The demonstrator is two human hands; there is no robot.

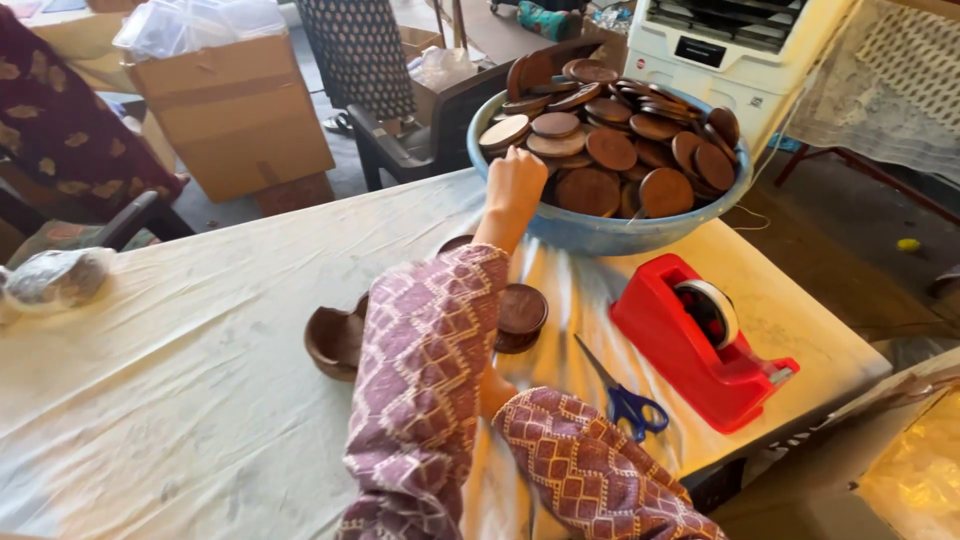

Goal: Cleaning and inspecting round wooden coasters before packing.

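Observation:
My left hand [515, 185] reaches over the near rim of a blue basin [600, 232] heaped with several round brown wooden discs [610, 150]. Its fingers curl at the rim, seen from behind, so what they grip is hidden. My right hand [490, 392] is tucked under my left sleeve, and only a sliver of it shows. Close by on the white cloth stand a small dark wooden bowl [335, 340] and a round wooden lidded piece [522, 310].
Blue-handled scissors [628, 402] and a red tape dispenser [700, 345] lie right of my arms. A cardboard box [235, 115], a dark chair [420, 140] and a white appliance [720, 50] stand behind the table. Other people's patterned clothes [50, 125] show at the left.

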